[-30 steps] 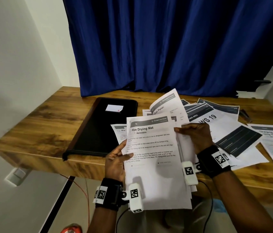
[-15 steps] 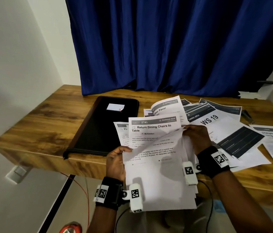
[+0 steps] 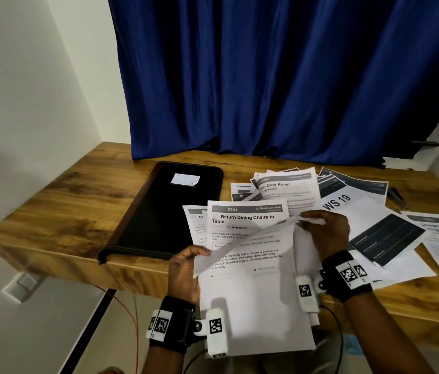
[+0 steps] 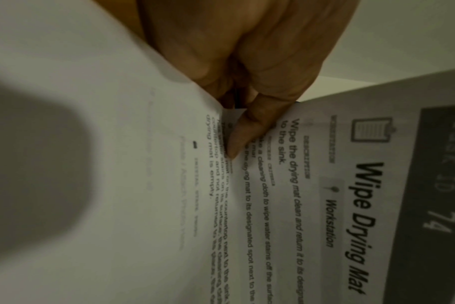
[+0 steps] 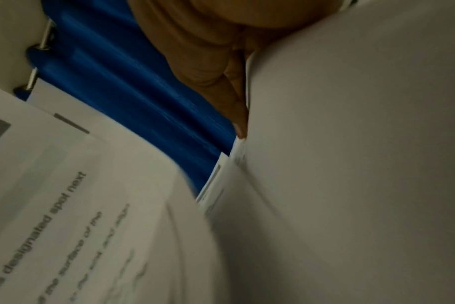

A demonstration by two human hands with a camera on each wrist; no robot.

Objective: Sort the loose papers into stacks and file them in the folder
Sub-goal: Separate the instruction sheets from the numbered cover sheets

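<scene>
Fingers of both hands clamped on white printed paper stack [image 3: 250, 292] — left hand [image 3: 184, 273] pinching near-left edge, right hand [image 3: 326, 233] peeling top sheet; black folder [image 3: 164, 211] lies far left.

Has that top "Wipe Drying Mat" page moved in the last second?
Yes. The "Wipe Drying Mat" sheet has folded down toward the person, uncovering the "Return Dining Chairs to Table" sheet behind it; the black folder stays put.

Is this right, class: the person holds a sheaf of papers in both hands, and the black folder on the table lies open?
One error. The head view shows the black folder lying closed on the table. The rest stands: left hand and right hand both hold the papers.
</scene>
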